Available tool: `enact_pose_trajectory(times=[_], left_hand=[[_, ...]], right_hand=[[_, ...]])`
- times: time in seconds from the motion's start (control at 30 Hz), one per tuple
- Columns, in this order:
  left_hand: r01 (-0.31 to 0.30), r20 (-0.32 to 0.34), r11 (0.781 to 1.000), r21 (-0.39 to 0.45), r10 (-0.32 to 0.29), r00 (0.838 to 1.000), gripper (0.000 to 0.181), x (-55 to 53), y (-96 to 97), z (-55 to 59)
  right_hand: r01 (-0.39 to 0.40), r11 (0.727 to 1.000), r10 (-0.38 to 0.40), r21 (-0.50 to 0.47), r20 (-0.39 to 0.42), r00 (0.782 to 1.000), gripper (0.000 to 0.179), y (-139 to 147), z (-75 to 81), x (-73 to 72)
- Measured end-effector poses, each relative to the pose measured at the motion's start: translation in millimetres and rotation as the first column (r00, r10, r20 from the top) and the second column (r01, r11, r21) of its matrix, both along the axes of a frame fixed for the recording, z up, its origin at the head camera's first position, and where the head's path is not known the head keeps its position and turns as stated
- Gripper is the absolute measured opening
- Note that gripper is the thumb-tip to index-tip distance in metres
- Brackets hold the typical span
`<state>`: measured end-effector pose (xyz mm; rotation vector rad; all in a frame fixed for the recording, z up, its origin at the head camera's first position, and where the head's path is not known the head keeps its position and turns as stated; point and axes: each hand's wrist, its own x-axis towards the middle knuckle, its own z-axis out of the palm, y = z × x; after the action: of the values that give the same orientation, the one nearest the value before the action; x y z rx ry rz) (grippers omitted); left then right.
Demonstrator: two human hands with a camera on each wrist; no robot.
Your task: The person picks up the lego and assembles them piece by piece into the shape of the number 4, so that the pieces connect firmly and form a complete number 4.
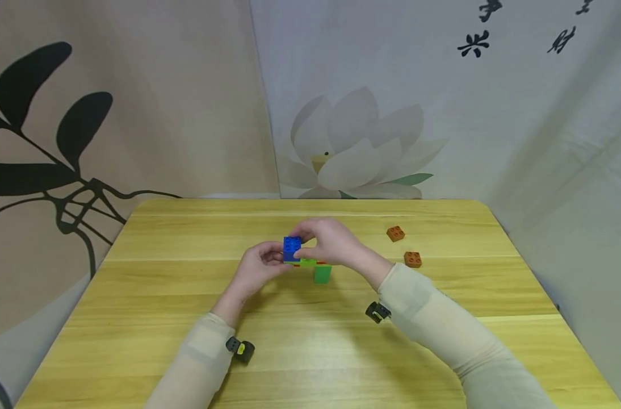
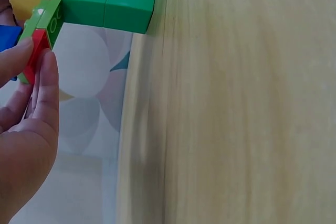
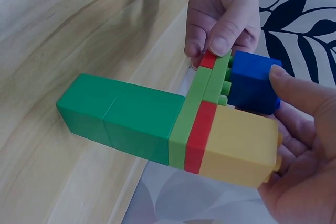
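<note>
My left hand [image 1: 254, 270] pinches one end of a toy brick assembly, thumb and fingers on a small red piece [image 2: 38, 51] and the light green plates [image 3: 197, 90]. Two dark green bricks [image 3: 149, 116] extend from the other end of those plates. Opposite them sit a red plate [image 3: 199, 137] and a yellow brick [image 3: 239, 142]. Between thumb and fingers, my right hand [image 1: 336, 241] holds a blue brick [image 3: 255, 82] up against the studs of the light green plates, beside the yellow brick. Whether it is fully pressed on, I cannot tell.
Two orange-brown bricks, one farther back [image 1: 395, 233] and one nearer [image 1: 412, 259], lie on the wooden table [image 1: 290, 352] to the right of my hands. A printed curtain [image 1: 203, 113] hangs behind the table's far edge.
</note>
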<state>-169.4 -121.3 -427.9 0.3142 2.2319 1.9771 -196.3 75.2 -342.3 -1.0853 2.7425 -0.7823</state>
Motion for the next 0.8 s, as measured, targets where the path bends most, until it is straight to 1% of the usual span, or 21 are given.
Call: enact_pose_trajectory(times=[0.1, 0.13, 0.33, 0.47, 0.53, 0.73, 0.77, 0.8], left_hand=[[-0.013, -0.002, 1.0, 0.001, 0.013, 1.0, 0.039, -4.2, -0.4, -9.9], [-0.017, -0.009, 1.0, 0.0, 0.017, 1.0, 0.038, -4.3, -0.1, -10.9], [-0.035, -0.046, 0.999, 0.027, 0.037, 0.998, 0.036, -4.1, 4.1, -12.6], [-0.046, -0.042, 0.998, 0.038, 0.047, 0.998, 0.035, -4.4, 5.7, -12.3], [-0.045, -0.037, 0.998, 0.044, 0.046, 0.998, 0.035, -3.8, 6.1, -10.6], [-0.028, -0.055, 0.999, 0.031, 0.03, 0.998, 0.034, 6.1, 9.3, 9.0], [-0.028, -0.059, 0.999, 0.027, 0.029, 0.998, 0.034, 7.8, 9.7, 11.8], [-0.028, -0.058, 0.999, 0.025, 0.029, 0.998, 0.034, 8.2, 10.1, 12.4]], right_hand=[[-0.005, 1.0, 0.005, -0.003, -0.007, 1.0, 0.034, 0.7, -1.3, -0.4], [-0.006, 1.0, 0.006, -0.006, -0.009, 1.0, 0.034, 1.0, -1.8, -0.6], [-0.013, 0.999, 0.012, -0.032, -0.011, 1.0, 0.033, 3.6, -4.7, -0.4], [-0.013, 0.999, 0.013, -0.039, -0.015, 1.0, 0.034, 4.6, -5.7, 0.2], [-0.012, 0.999, 0.012, -0.04, -0.014, 1.0, 0.033, 4.8, -5.8, 0.7], [0.002, 0.999, -0.003, -0.038, -0.01, 1.0, 0.033, 5.5, -4.8, 2.6], [0.007, 0.999, -0.008, -0.032, -0.013, 1.0, 0.033, 5.5, -4.6, 2.8], [0.01, 1.0, -0.011, -0.027, -0.012, 1.0, 0.033, 5.7, -4.5, 2.8]])
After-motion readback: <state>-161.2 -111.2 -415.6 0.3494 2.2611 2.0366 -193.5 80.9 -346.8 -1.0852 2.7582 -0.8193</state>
